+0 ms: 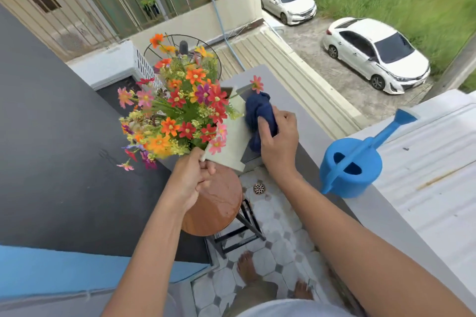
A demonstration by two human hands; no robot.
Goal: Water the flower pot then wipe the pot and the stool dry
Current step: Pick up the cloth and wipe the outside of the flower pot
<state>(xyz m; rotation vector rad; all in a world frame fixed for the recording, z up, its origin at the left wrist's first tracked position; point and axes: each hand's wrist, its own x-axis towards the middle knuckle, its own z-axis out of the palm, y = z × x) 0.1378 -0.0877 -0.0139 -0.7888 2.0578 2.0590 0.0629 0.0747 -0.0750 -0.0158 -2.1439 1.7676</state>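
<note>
A square pale flower pot (231, 147) full of orange, red and pink flowers (177, 108) is tilted and lifted above a round brown stool (219, 203). My left hand (190, 180) grips the pot's near corner. My right hand (278, 141) presses a bunched dark blue cloth (257, 113) against the pot's right side. The stool's seat looks wet and shiny, and my left forearm hides part of it. A blue watering can (353, 165) stands on the grey ledge (309, 136) to the right, apart from both hands.
The stool's black metal legs (247, 224) stand on a tiled balcony floor (278, 247) with a drain (258, 188). My bare feet (247, 267) are below. A dark wall (64, 136) is on the left. Beyond the ledge lie roofs and two white cars (373, 54).
</note>
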